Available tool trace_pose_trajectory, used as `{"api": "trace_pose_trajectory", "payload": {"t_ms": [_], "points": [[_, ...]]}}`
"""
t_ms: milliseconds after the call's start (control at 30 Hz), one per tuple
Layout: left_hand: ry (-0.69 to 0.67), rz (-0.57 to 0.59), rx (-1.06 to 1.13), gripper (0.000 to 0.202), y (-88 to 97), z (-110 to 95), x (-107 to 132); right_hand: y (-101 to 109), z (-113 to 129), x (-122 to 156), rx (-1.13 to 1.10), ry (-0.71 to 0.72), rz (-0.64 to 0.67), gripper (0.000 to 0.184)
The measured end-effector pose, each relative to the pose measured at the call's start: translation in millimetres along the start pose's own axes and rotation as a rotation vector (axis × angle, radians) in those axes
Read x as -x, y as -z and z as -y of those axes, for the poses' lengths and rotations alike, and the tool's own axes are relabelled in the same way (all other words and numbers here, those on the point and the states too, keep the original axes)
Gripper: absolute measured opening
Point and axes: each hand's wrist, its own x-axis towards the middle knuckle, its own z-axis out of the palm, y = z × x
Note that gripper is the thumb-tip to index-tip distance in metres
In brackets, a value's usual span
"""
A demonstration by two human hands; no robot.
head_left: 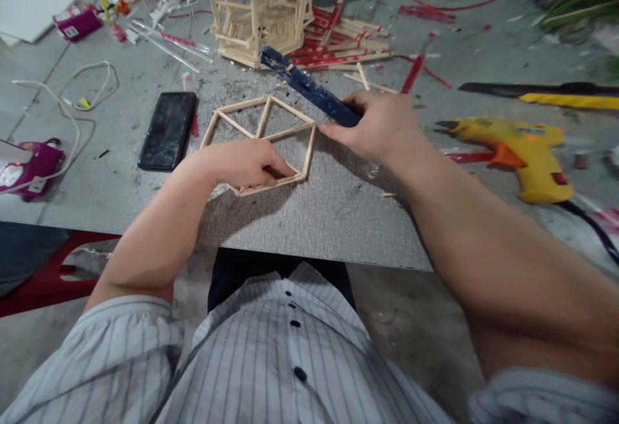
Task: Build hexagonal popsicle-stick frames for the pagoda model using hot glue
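Note:
A flat frame of thin wooden sticks (285, 133) lies on a grey textured board (314, 218). My left hand (244, 161) is closed and presses on the frame's near edge, fingers curled against a stick. Just right of the frame's far corner, my right hand (380, 124) is wrapped round the handle of a dark blue utility knife (302, 84). The knife's front end points up and left toward a small house built of sticks (261, 8).
A black phone (168, 129) lies left of the frame. A yellow glue gun (520, 153) rests at the right. Red-tipped sticks (348, 44) are piled behind. Pink devices (29, 167) with white cables sit at the left, and a red stool (48, 276) stands below.

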Motion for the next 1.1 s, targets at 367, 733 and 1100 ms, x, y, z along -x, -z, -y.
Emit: {"api": "trace_pose_trajectory", "payload": {"t_ms": [367, 733, 1100], "points": [[0.07, -0.051, -0.075, 0.034, 0.8, -4, -4, -1, 1, 1, -0.012, 0.023, -0.021, 0.035], [0.095, -0.017, -0.009, 0.014, -1.2, 4, -5, -2, -5, 0, -0.007, 0.031, -0.011, 0.034], [0.062, -0.082, 0.089, 0.009, 8.2, 7, 3, 0, 6, 0, -0.011, -0.054, -0.001, 0.038]]}}
